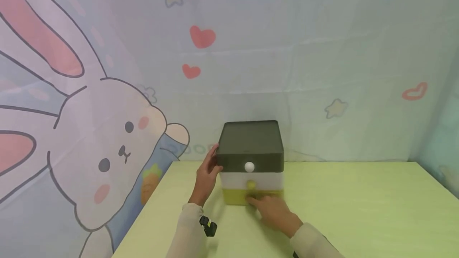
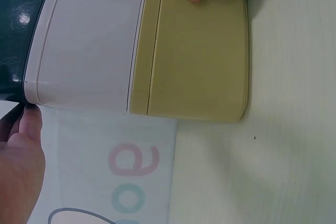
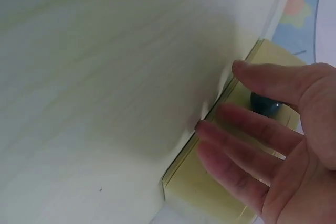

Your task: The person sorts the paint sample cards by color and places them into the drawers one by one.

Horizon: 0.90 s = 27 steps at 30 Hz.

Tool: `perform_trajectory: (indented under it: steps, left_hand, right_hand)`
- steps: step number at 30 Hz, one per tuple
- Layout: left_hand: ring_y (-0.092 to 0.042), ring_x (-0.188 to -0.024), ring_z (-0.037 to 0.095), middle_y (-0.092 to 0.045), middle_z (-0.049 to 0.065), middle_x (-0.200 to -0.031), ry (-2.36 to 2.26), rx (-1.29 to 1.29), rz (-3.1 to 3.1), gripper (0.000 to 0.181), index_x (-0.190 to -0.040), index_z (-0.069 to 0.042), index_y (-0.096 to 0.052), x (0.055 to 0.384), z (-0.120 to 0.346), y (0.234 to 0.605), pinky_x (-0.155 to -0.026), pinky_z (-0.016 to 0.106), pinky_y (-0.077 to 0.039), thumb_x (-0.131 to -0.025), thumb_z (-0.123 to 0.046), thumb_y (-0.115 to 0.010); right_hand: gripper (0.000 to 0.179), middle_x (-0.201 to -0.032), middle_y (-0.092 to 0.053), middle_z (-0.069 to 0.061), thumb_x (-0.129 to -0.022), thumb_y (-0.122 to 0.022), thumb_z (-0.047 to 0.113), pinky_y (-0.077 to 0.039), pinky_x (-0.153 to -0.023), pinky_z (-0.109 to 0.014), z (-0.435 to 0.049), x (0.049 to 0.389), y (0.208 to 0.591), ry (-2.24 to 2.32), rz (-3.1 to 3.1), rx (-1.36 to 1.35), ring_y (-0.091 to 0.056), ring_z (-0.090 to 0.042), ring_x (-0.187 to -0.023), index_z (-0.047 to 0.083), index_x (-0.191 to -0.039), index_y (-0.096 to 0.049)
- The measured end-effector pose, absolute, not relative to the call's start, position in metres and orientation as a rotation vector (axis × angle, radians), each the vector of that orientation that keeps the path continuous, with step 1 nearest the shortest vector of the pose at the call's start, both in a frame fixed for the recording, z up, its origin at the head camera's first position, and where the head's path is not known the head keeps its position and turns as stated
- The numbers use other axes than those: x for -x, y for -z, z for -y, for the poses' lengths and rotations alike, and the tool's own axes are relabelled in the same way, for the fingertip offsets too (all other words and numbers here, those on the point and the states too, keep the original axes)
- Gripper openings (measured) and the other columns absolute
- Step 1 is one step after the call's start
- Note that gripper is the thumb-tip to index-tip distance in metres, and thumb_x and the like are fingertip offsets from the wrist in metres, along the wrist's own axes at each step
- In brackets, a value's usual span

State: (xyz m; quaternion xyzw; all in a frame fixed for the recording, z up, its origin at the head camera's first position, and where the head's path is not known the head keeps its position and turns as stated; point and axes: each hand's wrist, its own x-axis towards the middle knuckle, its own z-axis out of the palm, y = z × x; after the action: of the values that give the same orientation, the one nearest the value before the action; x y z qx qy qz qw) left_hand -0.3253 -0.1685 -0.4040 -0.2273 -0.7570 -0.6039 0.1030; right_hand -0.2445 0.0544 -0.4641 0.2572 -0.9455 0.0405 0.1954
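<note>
A small three-tier drawer box (image 1: 250, 136) stands on the table. Its top tier is dark green with a white knob (image 1: 249, 167). Below come a white drawer (image 2: 89, 40) with a yellow knob (image 1: 251, 184) and a yellow bottom drawer (image 2: 199, 61) with a dark green knob (image 3: 265, 104). My left hand (image 1: 206, 177) rests against the box's left side, thumb at the front corner near the seam below the top tier. At the bottom drawer, my right hand (image 1: 273, 211) has its fingers extended and spread, a fingertip right beside the dark knob.
The pale yellow-green table (image 1: 351, 202) stretches out to the right of the box. Close behind it hangs a fabric backdrop (image 1: 308, 51) printed with a large rabbit, hearts and stars. A small black device (image 1: 208, 226) sits on my left sleeve.
</note>
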Motion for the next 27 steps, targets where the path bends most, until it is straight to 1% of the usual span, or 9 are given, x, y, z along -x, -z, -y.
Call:
perform_trajectory:
  steps: [3, 7, 10, 13, 15, 21, 27]
  left_hand:
    - [-0.047, -0.144, 0.028, -0.047, 0.012, -0.156, 1.775, 0.675, 2.232, 0.064, -0.154, -0.039, -0.037, 0.326, 0.169, 0.406, -0.111, 0.053, -0.047, -0.101, -0.007, -0.052]
    - [-0.047, -0.144, 0.028, -0.047, 0.013, -0.155, 1.771, 0.687, 2.228, 0.064, -0.155, -0.039, -0.036, 0.326, 0.171, 0.406, -0.111, 0.053, -0.047, -0.101, -0.007, -0.051]
    - [-0.048, -0.144, 0.028, -0.048, 0.013, -0.155, 1.771, 0.683, 2.229, 0.064, -0.154, -0.039, -0.037, 0.326, 0.172, 0.405, -0.111, 0.053, -0.046, -0.101, -0.007, -0.052]
    - [-0.048, -0.143, 0.028, -0.048, 0.013, -0.154, 1.775, 0.682, 2.228, 0.064, -0.154, -0.039, -0.037, 0.326, 0.172, 0.404, -0.111, 0.053, -0.046, -0.101, -0.007, -0.052]
    - [-0.048, -0.143, 0.028, -0.049, 0.013, -0.153, 1.772, 0.688, 2.230, 0.065, -0.154, -0.040, -0.037, 0.327, 0.172, 0.403, -0.111, 0.053, -0.046, -0.101, -0.006, -0.052]
    - [-0.045, -0.146, 0.027, -0.046, 0.010, -0.156, 1.703, 0.709, 2.298, 0.065, -0.153, -0.044, -0.035, 0.328, 0.176, 0.397, -0.114, 0.052, -0.044, -0.101, -0.009, -0.053]
    - [-0.048, -0.144, 0.026, -0.048, 0.005, -0.155, 1.522, 0.729, 2.418, 0.063, -0.152, -0.047, -0.036, 0.329, 0.188, 0.385, -0.111, 0.054, -0.046, -0.101, -0.015, -0.054]
  right_hand:
    - [0.068, -0.074, -0.063, 0.003, -0.067, -0.083, 0.005, -0.036, -0.043, -0.027, -0.058, 0.238, 0.461, -0.147, 2.720, -0.719, -0.060, -0.014, -0.066, 0.025, -0.129, -0.063]
    - [0.068, -0.082, -0.065, 0.002, -0.069, -0.082, 0.008, -0.038, -0.043, -0.028, -0.066, 0.229, 0.451, -0.247, 2.776, -0.726, -0.060, -0.014, -0.069, 0.025, -0.131, -0.062]
    - [0.060, -0.088, -0.070, 0.000, -0.073, -0.083, 0.013, -0.044, -0.046, -0.029, -0.078, 0.220, 0.440, -0.312, 2.807, -0.764, -0.064, -0.015, -0.073, 0.021, -0.129, -0.064]
    - [0.051, -0.096, -0.075, -0.003, -0.076, -0.085, 0.018, -0.052, -0.054, -0.031, -0.090, 0.211, 0.426, -0.352, 2.819, -0.808, -0.071, -0.019, -0.082, 0.017, -0.124, -0.066]
    - [0.048, -0.098, -0.077, -0.003, -0.078, -0.084, 0.019, -0.056, -0.059, -0.032, -0.099, 0.205, 0.416, -0.384, 2.824, -0.835, -0.073, -0.018, -0.083, 0.016, -0.122, -0.067]
    - [0.042, -0.101, -0.076, -0.002, -0.085, -0.079, 0.022, -0.058, -0.069, -0.026, -0.137, 0.197, 0.388, -0.534, 2.830, -0.920, -0.073, -0.013, -0.083, 0.012, -0.124, -0.068]
    - [0.035, -0.100, -0.076, 0.000, -0.089, -0.075, 0.025, -0.057, -0.069, -0.024, -0.192, 0.203, 0.377, -0.572, 2.847, -0.861, -0.071, -0.006, -0.081, 0.010, -0.121, -0.069]
